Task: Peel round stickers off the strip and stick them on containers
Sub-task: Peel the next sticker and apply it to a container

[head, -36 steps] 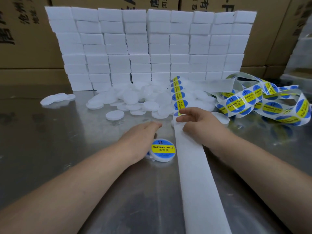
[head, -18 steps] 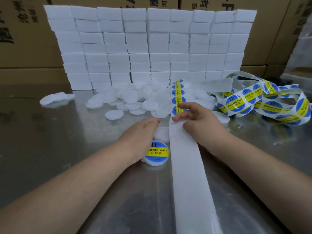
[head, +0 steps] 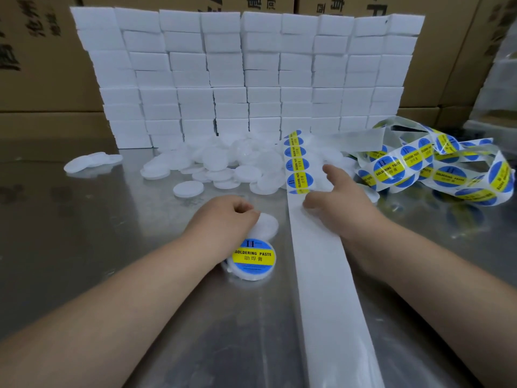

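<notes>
Steel counter (head: 112, 247): just left of the strip (head: 321, 275), which runs straight away from the person, the left hand (head: 221, 222) curls round a blank container (head: 268, 225), while the right hand (head: 338, 208), fingers loose, presses the strip, nearer its next sticker (head: 299, 180).

A white backing strip (head: 321, 275) runs bare from the bottom edge up the table in front of you. It carries a row of round blue-and-yellow stickers (head: 298, 163) at its far end, and the rest of the strip lies in loose coils (head: 436, 166) to the right. A labelled container (head: 253, 259), round and white, lies flat with "SOLDERING PASTE" facing up. A blank container (head: 267, 225) sits just beyond it, partly under your left hand (head: 223, 222). More blank containers (head: 223, 161) are heaped farther back.
</notes>
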The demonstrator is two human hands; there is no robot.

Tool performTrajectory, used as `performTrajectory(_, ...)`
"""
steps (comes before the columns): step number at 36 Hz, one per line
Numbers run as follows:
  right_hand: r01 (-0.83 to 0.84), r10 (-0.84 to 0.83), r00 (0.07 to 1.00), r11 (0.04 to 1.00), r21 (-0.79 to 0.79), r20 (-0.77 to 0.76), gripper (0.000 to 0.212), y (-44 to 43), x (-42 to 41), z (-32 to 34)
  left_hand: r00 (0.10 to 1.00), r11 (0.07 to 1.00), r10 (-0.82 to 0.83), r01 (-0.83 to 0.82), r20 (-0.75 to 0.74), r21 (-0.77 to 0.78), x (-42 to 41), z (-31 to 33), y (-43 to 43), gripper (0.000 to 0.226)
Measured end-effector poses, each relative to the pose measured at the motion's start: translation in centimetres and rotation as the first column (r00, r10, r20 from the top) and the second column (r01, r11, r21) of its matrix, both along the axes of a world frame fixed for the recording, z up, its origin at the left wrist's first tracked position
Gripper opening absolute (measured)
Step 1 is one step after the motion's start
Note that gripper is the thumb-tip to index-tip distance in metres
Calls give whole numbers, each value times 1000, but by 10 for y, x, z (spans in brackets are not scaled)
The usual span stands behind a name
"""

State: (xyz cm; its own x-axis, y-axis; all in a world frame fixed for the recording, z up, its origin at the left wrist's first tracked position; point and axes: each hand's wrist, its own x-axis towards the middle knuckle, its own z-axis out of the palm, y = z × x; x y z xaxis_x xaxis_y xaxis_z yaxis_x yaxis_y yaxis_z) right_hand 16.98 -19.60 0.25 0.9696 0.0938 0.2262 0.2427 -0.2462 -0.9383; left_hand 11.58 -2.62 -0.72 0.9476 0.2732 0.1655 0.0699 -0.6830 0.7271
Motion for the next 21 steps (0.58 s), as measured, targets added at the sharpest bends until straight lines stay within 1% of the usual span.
performTrajectory(1, 9, -7, 999, 1000, 26, -53, 69, -1, 3, -1, 1000, 1000, -6, 5, -16, -23, 0, 0, 0, 17)
performTrajectory(2, 25, -20, 994, 999, 46, -103, 73, -2, 5, 0, 999, 1000, -10, 10, -39, -20, 1, 0, 1, 31)
performTrajectory(3, 38, -28, 989, 997, 69, -142, 76, -2, 7, 0, 998, 1000, -6, 7, -65, 13, 1, -1, 2, 41)
performTrajectory(4, 54, -41, 985, 996, 72, -169, 76, -3, 7, 1, 997, 998, 4, 2, -82, 66, 1, -2, 2, 45)
performTrajectory(5, 62, -44, 979, 995, 83, -199, 71, -3, 6, 2, 994, 993, 9, 4, -106, 118, 1, -2, 1, 45)
performTrajectory(6, 62, -39, 975, 993, 99, -219, 57, -3, 1, 4, 992, 987, 8, 12, -127, 157, 1, -2, 1, 39)
performTrajectory(7, 57, -24, 970, 990, 131, -241, 36, -3, 0, 4, 990, 983, -2, 28, -140, 182, 0, -1, -1, 35)
performTrajectory(8, 58, -14, 965, 985, 160, -261, 16, -2, -3, 6, 989, 980, -12, 40, -146, 194, -1, 0, -2, 35)
performTrajectory(10, 60, -5, 960, 980, 188, -279, 29, -1, -3, 6, 990, 978, -18, 45, -136, 203, 0, -1, -3, 33)
performTrajectory(11, 67, -6, 959, 977, 203, -285, 31, -1, -2, 6, 992, 979, -20, 45, -124, 198, 0, -1, -3, 32)
performTrajectory(14, 77, 1, 942, 973, 216, -337, 30, 0, -1, 6, 998, 992, -26, 33, -59, 120, 0, -2, -4, 41)
performTrajectory(17, 67, 38, 920, 965, 253, -390, 27, 0, -1, 7, 999, 996, -51, 50, 16, 73, -1, -3, -6, 41)
performTrajectory(19, 41, 99, 901, 950, 310, -422, 23, 0, -1, 9, 996, 997, -66, 63, 56, 53, -1, -4, -6, 38)
performTrajectory(21, -14, 203, 877, 917, 399, -435, 20, -1, -3, 10, 991, 997, -68, 64, 116, 36, -1, -5, -6, 36)
